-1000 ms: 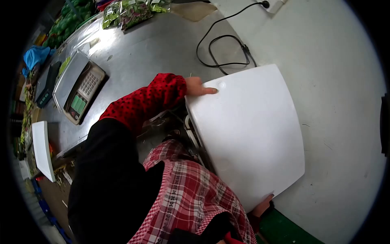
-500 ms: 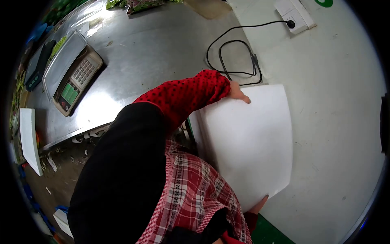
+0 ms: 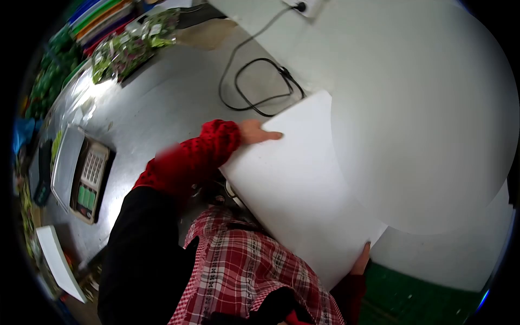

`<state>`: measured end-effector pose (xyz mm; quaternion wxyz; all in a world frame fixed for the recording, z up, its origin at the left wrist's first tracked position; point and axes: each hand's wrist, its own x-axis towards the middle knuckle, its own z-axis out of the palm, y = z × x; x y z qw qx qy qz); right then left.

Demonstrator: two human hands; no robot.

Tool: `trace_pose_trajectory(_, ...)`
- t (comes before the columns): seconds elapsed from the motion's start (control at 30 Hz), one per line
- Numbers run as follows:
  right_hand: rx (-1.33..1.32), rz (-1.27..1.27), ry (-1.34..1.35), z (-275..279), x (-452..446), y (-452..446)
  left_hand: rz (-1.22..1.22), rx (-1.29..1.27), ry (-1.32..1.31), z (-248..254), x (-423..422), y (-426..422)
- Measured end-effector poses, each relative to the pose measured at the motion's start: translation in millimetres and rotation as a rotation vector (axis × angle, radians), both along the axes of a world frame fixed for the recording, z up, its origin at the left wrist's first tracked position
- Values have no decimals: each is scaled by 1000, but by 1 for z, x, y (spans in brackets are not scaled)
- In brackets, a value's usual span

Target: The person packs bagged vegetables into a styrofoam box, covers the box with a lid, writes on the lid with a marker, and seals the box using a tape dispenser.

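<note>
A large, smooth white foam block (image 3: 303, 179), perhaps a box seen from above, lies in front of me against the pale wall. How deep it is I cannot tell. At its far left edge my left hand (image 3: 259, 132) grips it, thumb lying on the top and the other fingers hidden. My right hand (image 3: 361, 259) holds the near right corner, with only part of the fingers showing. Just past the far edge a black power cable (image 3: 260, 103) is coiled on the steel table (image 3: 168, 97).
A price scale (image 3: 89, 176) stands on the table at left, near a white foam slab (image 3: 60, 262). Bagged leafy greens (image 3: 127, 51) lie at the far end. The cable runs to a wall socket (image 3: 309, 6). Green floor (image 3: 417, 292) shows at lower right. A pale blur covers the right.
The view has turned, so the table, cable and scale sit further left and more of the bagged greens shows. Both hands keep hold of the white foam block, which appears more slanted.
</note>
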<state>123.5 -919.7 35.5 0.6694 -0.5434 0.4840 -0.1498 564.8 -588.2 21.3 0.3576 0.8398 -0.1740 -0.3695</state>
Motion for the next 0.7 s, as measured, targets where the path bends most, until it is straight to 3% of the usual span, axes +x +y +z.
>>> trace_pose_trajectory(0.1, -35, 15, 12, -20, -3, -21, 71, 93, 55, 36, -28, 11)
trace_pose_trajectory(0.2, 81, 87, -17, -40, -10, -57, 57, 234, 3, 16, -77, 37)
trace_pose_trajectory(0.23, 68, 144, -2, -27, -10, -60, 34, 233, 29, 34, -99, 43)
trace_pose_trajectory(0.3, 28, 140, 39, -17, -9, -61, 247, 63, -110, -9, -132, 55)
trace_pose_trajectory(0.37, -17, 137, 88, -17, -37, -65, 278, 105, -50, -2, -134, 51)
trace_pose_trajectory(0.43, -184, 270, -5, -21, -29, -55, 330, 35, 124, -12, -125, 56)
trace_pose_trajectory(0.47, -235, 265, -70, -14, -17, -38, 355, 174, -23, -17, -129, 55)
trace_pose_trajectory(0.53, -400, 272, -156, -3, 0, -10, 253, 251, -35, -15, -129, 53)
trace_pose_trajectory(0.7, -1068, 444, -4, 10, 36, 54, 181, 114, -135, -5, -125, 71)
